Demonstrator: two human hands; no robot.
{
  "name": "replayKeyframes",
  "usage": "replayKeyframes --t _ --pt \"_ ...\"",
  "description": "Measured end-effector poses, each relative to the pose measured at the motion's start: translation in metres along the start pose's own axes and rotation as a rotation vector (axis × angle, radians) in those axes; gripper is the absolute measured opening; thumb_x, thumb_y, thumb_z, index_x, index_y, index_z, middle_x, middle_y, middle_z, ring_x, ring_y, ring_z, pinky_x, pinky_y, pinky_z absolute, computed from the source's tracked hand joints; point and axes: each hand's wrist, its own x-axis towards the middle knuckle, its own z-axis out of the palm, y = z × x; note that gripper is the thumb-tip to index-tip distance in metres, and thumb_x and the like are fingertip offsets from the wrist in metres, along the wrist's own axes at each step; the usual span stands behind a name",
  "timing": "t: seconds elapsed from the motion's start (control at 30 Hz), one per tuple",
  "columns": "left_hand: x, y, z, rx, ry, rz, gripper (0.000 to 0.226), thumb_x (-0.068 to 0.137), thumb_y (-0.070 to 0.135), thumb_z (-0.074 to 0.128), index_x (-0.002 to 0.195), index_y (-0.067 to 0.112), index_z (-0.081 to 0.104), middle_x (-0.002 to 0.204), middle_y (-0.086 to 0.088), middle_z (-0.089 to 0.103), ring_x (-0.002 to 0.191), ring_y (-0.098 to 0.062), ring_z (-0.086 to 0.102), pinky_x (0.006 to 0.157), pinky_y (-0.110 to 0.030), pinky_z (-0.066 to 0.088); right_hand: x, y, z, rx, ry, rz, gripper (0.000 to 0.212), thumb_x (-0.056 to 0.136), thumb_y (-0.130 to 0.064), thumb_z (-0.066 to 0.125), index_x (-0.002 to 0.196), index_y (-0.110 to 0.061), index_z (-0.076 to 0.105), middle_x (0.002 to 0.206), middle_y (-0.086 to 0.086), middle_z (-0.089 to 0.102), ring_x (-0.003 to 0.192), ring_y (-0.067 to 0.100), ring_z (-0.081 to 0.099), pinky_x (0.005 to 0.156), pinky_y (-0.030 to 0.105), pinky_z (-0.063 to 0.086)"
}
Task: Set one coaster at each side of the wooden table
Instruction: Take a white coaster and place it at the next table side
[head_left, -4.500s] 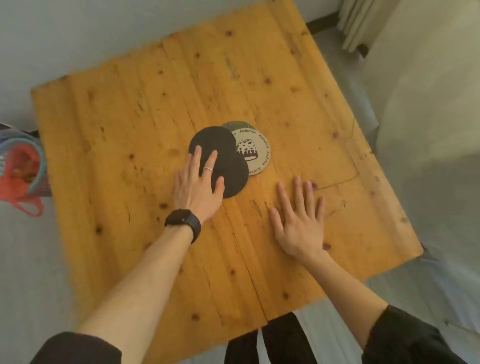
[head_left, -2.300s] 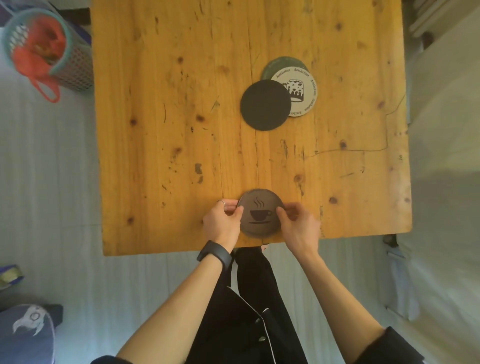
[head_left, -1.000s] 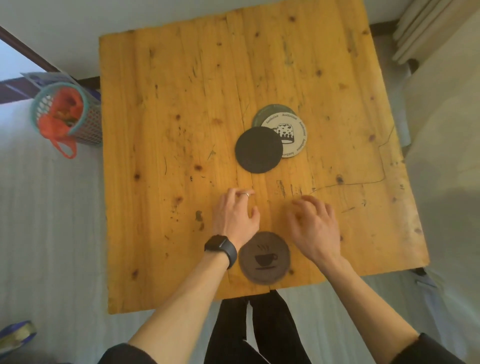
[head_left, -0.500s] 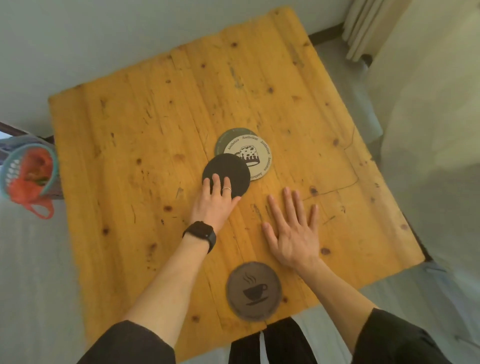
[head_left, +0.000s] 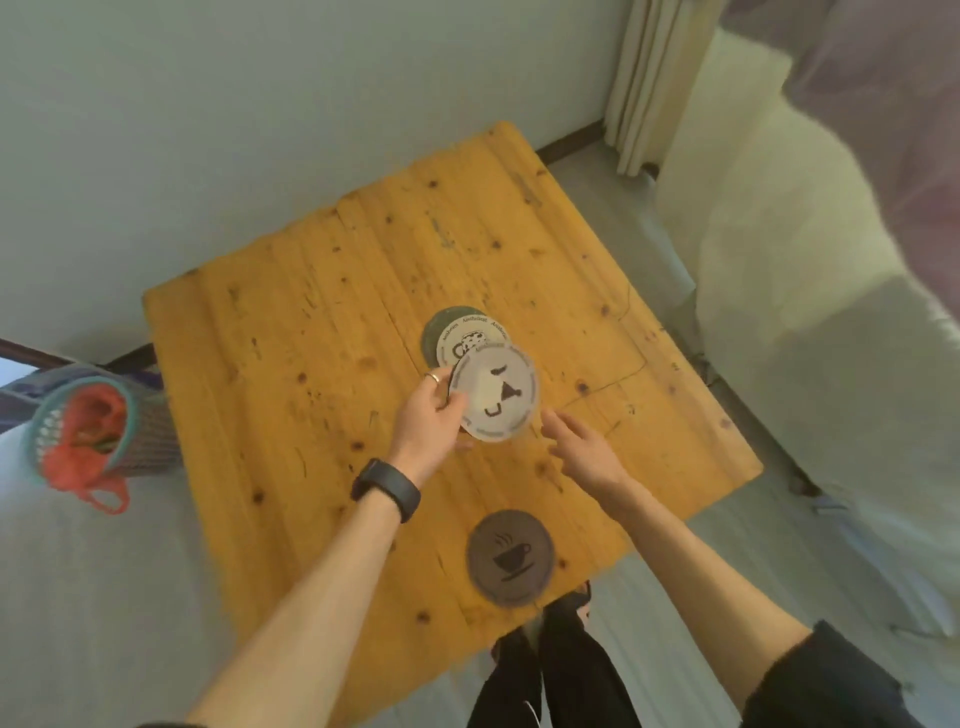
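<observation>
Lifted since half a second ago, the round pale printed coaster (head_left: 493, 396) is pinched by left hand (head_left: 427, 421) fingers above the wooden table's (head_left: 291, 364) middle; right hand (head_left: 584, 447) open beside it. Brown round cup-printed coaster (head_left: 510, 558) lies at the near edge.

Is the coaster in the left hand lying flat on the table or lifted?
Lifted: the left hand pinches the pale coaster by its edge, tilted above the table.

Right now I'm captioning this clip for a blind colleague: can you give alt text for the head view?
A left hand holds up a pale round coaster above a wooden table, with the open right hand beside it. A brown coffee-cup coaster lies at the near edge; two overlapping coasters sit mid-table.
</observation>
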Motion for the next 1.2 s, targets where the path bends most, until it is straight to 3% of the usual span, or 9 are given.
replayKeyframes --t 0.1,0.27,0.47,0.63,0.73,0.83,0.97,1.1,1.2 --pt "-0.053 0.02 0.002 -0.382 -0.22 -0.18 0.033 0.094 0.012 0.056 0.125 0.025 0.056 0.111 -0.009 0.068 0.079 -0.025 0.074 0.062 -0.04 0.061 -0.071 0.0 -0.018 0.399 0.055 0.042 0.064 0.095 -0.067 0.045 0.141 -0.023 0.054 0.126 0.001 0.07 0.099 0.017 0.071 0.081 0.035 0.055" --pt "-0.116 0.026 0.024 -0.44 -0.424 -0.253 0.03 0.094 0.012 0.058 0.119 0.029 0.059 0.096 -0.004 0.076 0.076 -0.025 0.073 0.063 -0.038 0.059 -0.165 0.034 -0.041 0.653 0.122 -0.009 0.05 0.08 -0.058 0.071 0.116 -0.024 0.07 0.108 0.004 0.078 0.087 0.022 0.077 0.07 0.032 0.061" --pt "-0.149 0.022 0.072 -0.437 -0.538 -0.284 0.032 0.096 0.007 0.055 0.116 0.032 0.052 0.11 -0.011 0.072 0.075 -0.027 0.074 0.067 -0.037 0.061 -0.214 0.063 -0.053 0.548 0.256 -0.113 0.03 0.092 -0.033 0.073 0.119 -0.023 0.065 0.102 -0.001 0.08 0.087 0.018 0.077 0.067 0.024 0.06" --pt "-0.154 0.03 0.115 -0.208 -0.604 -0.266 0.04 0.091 0.001 0.062 0.127 0.008 0.047 0.103 -0.012 0.07 0.079 -0.02 0.069 0.064 -0.026 0.057 -0.221 0.087 -0.074 0.414 0.446 -0.088 0.018 0.098 -0.021 0.063 0.115 -0.028 0.061 0.1 0.003 0.078 0.086 0.019 0.075 0.073 0.037 0.064" --pt "-0.137 0.049 0.143 -0.053 -0.619 -0.185 0.048 0.087 0.011 0.07 0.13 0.015 0.049 0.105 0.001 0.066 0.09 -0.017 0.064 0.073 -0.028 0.053 -0.217 0.098 -0.114 0.308 0.407 -0.08 0.02 0.098 -0.02 0.062 0.11 -0.036 0.061 0.097 0.003 0.077 0.089 0.023 0.074 0.079 0.045 0.063" --pt "-0.117 0.072 0.185 0.116 -0.67 -0.032 0.045 0.087 0.019 0.071 0.129 0.022 0.055 0.106 0.005 0.063 0.097 -0.006 0.061 0.068 -0.019 0.052 -0.203 0.106 -0.163 0.207 0.305 -0.087 0.02 0.097 -0.023 0.064 0.11 -0.039 0.063 0.097 0.003 0.077 0.091 0.026 0.073 0.079 0.044 0.062" --pt "-0.084 0.101 0.262 0.228 -0.612 0.061 0.026 0.089 0.019 0.07 0.114 0.014 0.067 0.094 -0.001 0.068 0.09 -0.018 0.067 0.069 -0.027 0.057 -0.165 0.116 -0.239 0.205 0.251 -0.078 0.02 0.097 -0.027 0.066 0.117 -0.032 0.064 0.097 0.006 0.077 0.093 0.028 0.073 0.083 0.048 0.061" --pt "-0.049 0.136 0.338 -0.055 -0.45 -0.175 0.021 0.088 0.015 0.071 0.108 0.018 0.065 0.1 -0.006 0.07 0.085 -0.017 0.069 0.059 -0.032 0.061 -0.117 0.117 -0.337 0.354 0.244 -0.05 0.017 0.095 -0.022 0.07 0.111 -0.019 0.068 0.104 0.01 0.077 0.097 0.032 0.073 0.086 0.052 0.06" --pt "-0.033 0.161 0.385 -0.224 -0.338 -0.299 0.026 0.087 0.014 0.072 0.111 0.015 0.064 0.103 -0.008 0.071 0.083 -0.017 0.072 0.057 -0.032 0.06 -0.088 0.106 -0.404 0.312 0.233 -0.066 0.014 0.093 -0.018 0.072 0.107 -0.015 0.07 0.097 0.009 0.078 0.083 0.025 0.075 0.07 0.034 0.062"
